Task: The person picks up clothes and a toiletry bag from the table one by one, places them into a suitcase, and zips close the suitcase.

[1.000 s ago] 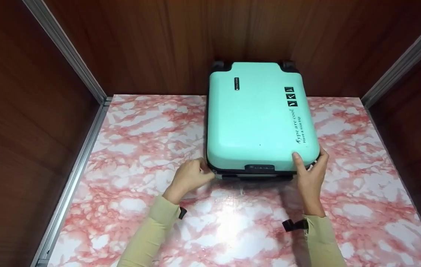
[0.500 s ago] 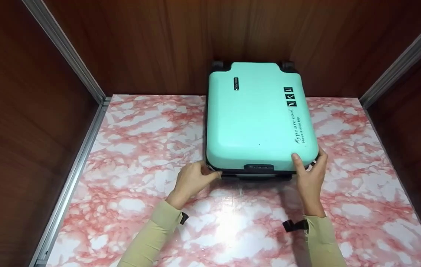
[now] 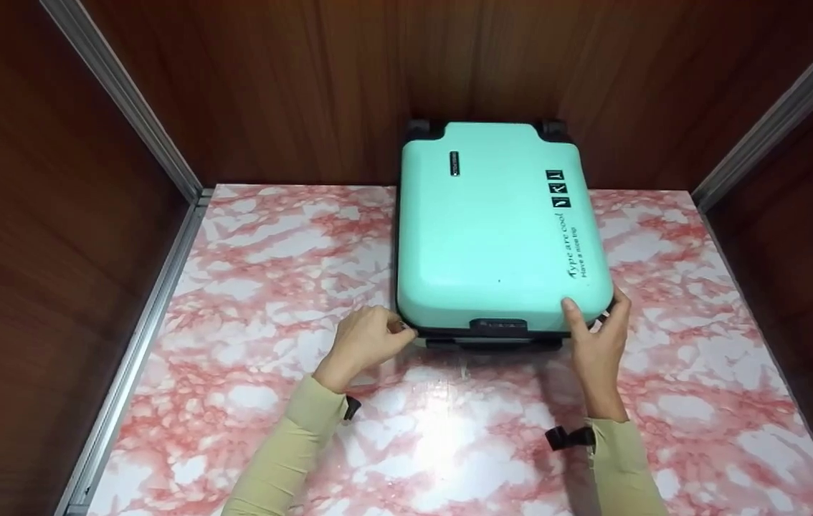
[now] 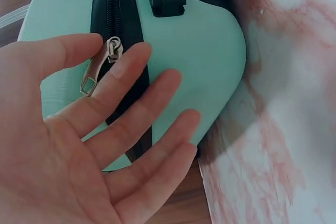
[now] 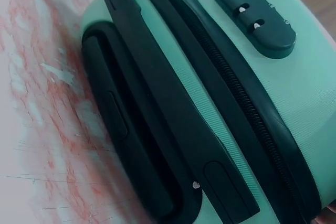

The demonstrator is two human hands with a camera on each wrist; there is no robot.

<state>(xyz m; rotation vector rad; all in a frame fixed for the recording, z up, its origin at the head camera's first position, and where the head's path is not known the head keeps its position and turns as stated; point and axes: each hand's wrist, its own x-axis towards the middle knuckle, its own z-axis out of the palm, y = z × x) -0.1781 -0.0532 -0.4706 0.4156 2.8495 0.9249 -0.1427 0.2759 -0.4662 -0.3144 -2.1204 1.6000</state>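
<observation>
A mint-green hard-shell suitcase (image 3: 496,229) lies flat, wheels toward the back wall. At its near left corner is my left hand (image 3: 365,340). In the left wrist view, the thumb and index finger are at a metal zipper pull (image 4: 94,73), which sits between them; the other fingers spread over the shell. My right hand (image 3: 598,351) holds the near right corner, thumb on the top shell and fingers around the side. The black zipper (image 5: 239,90) runs along the near side, between the combination lock (image 5: 254,17) and the black carry handle (image 5: 163,93).
The suitcase rests on a table (image 3: 256,394) with a red-and-white marbled top. Dark wood panels (image 3: 292,86) close off the back and both sides, with metal strips (image 3: 130,107) along their corners. The suitcase's black wheels (image 3: 417,129) are close to the back panel.
My left hand moves slightly right along the suitcase's near edge, then back left to the corner. The right hand keeps its hold, and the suitcase stays nearly in place.
</observation>
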